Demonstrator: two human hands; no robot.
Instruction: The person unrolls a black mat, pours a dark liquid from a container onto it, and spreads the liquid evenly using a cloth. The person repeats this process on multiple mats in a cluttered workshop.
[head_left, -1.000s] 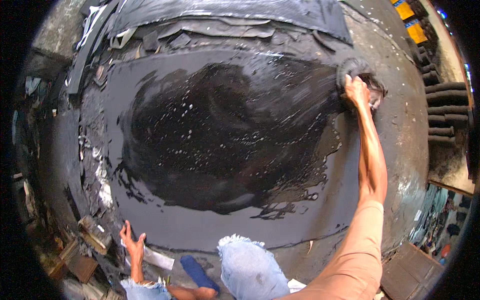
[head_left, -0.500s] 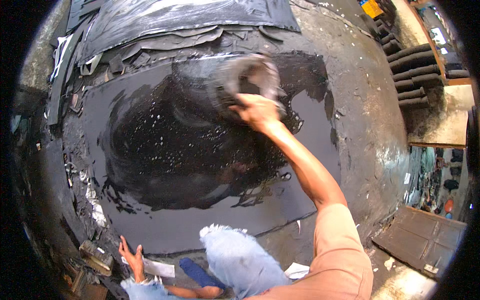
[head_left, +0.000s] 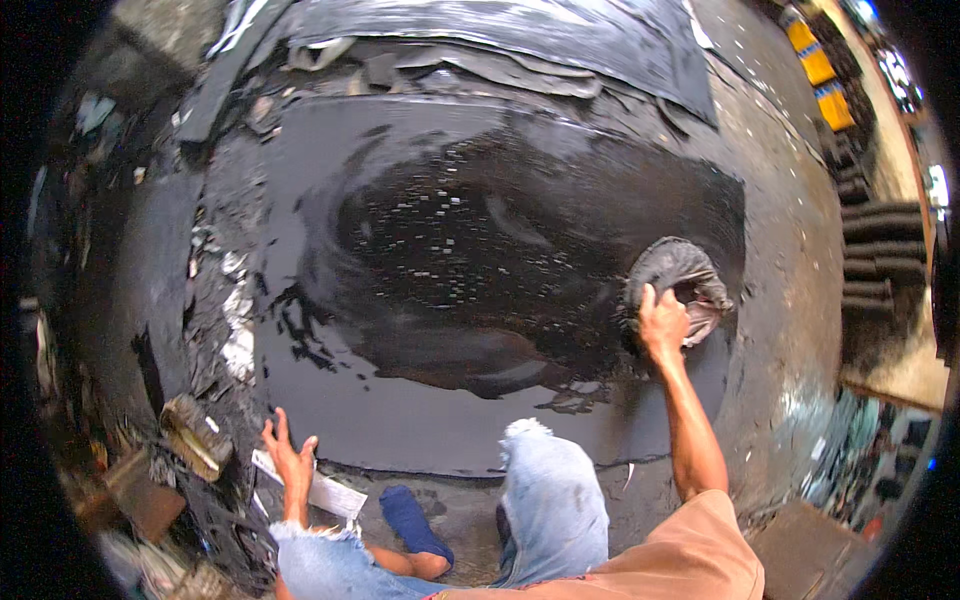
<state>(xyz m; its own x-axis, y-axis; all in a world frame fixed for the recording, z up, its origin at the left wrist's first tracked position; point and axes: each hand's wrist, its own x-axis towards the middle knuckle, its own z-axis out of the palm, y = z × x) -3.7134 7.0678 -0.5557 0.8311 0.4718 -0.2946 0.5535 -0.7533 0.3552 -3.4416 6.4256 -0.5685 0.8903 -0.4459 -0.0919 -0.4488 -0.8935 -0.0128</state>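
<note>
My right hand point(head_left: 662, 325) grips the rim of a round, ring-shaped black wad point(head_left: 668, 262), its kind unclear, with a hollow middle. It presses on the right side of a large dark flat sheet point(head_left: 420, 425). Glossy black liquid point(head_left: 440, 270) with whitish bubbles and curved smears spreads over the sheet's middle. At the near left, my left hand point(head_left: 290, 460) has its fingers spread and holds nothing. It is nearest to a pale flat strip point(head_left: 335, 494) and the sheet's near left corner.
Several dark sheets point(head_left: 520, 30) lie stacked beyond the work sheet. Scraps and debris point(head_left: 235, 330) line its left side. A worn block point(head_left: 197, 437) sits near my left hand. At the right are dark rolls point(head_left: 885, 245), yellow packages point(head_left: 820, 65) and a brown board point(head_left: 800, 545).
My right hand has swept the round wad from the sheet's far side to its right side, nearer me. The view has shifted leftward. My left hand stays spread.
</note>
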